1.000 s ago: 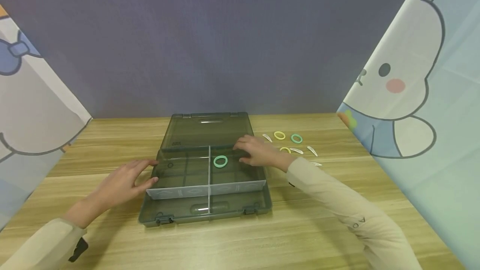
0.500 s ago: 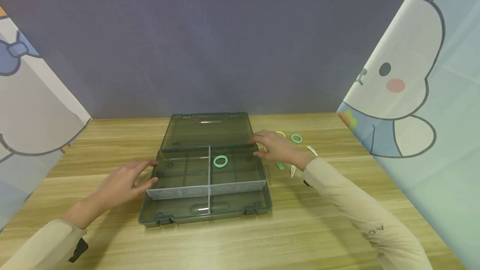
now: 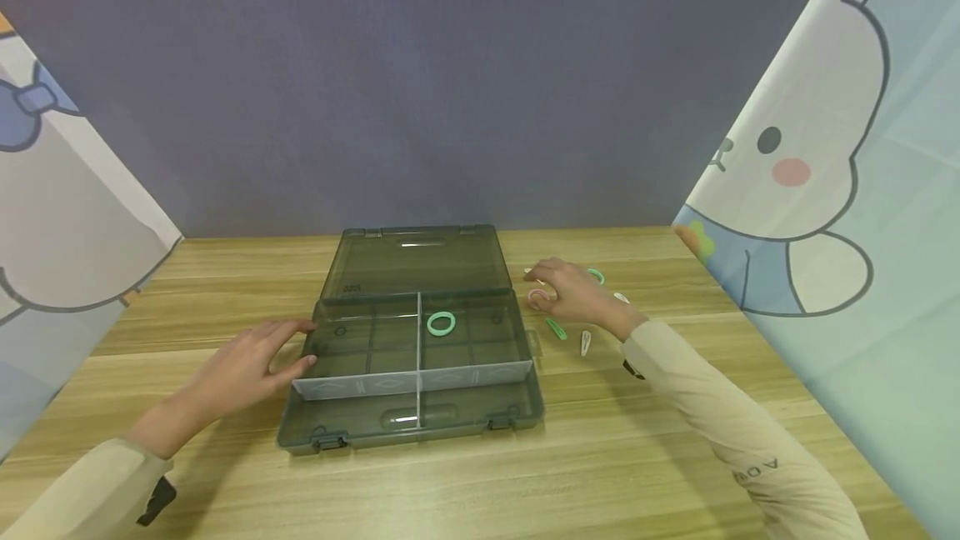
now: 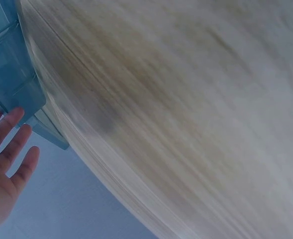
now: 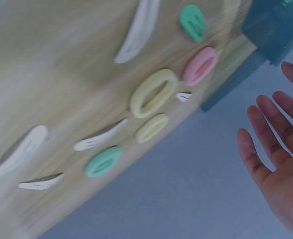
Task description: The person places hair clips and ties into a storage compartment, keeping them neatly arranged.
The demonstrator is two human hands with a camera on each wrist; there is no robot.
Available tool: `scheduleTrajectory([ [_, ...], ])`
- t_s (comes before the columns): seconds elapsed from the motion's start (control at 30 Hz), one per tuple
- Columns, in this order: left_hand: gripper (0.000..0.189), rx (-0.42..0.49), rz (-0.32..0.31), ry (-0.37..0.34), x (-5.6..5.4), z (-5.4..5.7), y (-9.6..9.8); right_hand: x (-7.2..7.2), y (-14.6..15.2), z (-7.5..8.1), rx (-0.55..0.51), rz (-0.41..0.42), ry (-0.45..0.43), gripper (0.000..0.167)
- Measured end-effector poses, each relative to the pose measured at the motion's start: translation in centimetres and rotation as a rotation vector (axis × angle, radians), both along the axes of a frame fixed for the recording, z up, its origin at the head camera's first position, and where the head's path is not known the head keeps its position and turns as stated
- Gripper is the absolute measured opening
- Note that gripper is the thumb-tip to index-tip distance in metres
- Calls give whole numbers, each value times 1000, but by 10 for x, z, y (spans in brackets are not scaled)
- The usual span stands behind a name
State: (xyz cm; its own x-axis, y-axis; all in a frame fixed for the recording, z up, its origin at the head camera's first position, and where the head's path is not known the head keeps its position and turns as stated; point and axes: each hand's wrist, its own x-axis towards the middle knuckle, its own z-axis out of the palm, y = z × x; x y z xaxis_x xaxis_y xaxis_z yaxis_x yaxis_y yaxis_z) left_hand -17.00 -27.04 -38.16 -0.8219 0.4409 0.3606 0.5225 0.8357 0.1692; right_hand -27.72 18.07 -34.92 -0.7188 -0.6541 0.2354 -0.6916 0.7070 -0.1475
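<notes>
An open, see-through dark box (image 3: 375,437) lies on the table, split into compartments; a mint green hair tie (image 3: 431,325) is in its right rear compartment. My left hand (image 3: 251,363) is spread at the box's left side, fingertips at the rim. Beyond the right side hovers my right hand (image 3: 573,290), fingers loosely extended, holding nothing, thumb and fingertips close by a pink hair tie (image 3: 531,297). The right wrist view shows a large yellow hair tie (image 5: 138,102), a smaller yellow one (image 5: 142,133), a green one (image 5: 92,167), a green snap clip (image 5: 192,22) and several white snap clips (image 5: 139,32).
The box's lid (image 3: 416,261) leans back toward the grey backdrop (image 3: 420,90). Printed cloth panels (image 3: 810,107) stand at both sides. Pale wood table (image 3: 465,490) stretches in front of the box.
My right hand has moved right, from over the box's right rear compartment to the hair ties and clips, uncovering the box's right edge. My left hand has stayed put.
</notes>
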Motion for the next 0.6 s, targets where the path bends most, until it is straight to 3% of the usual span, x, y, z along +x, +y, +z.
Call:
scheduleTrajectory([
  [0.33,45,-7,0,-5,1,1,0,-6,11,-18,34,-74,-72,37],
  [0.6,45,-11,10,-18,1,0,0,-14,15,-28,17,-85,-113,41],
])
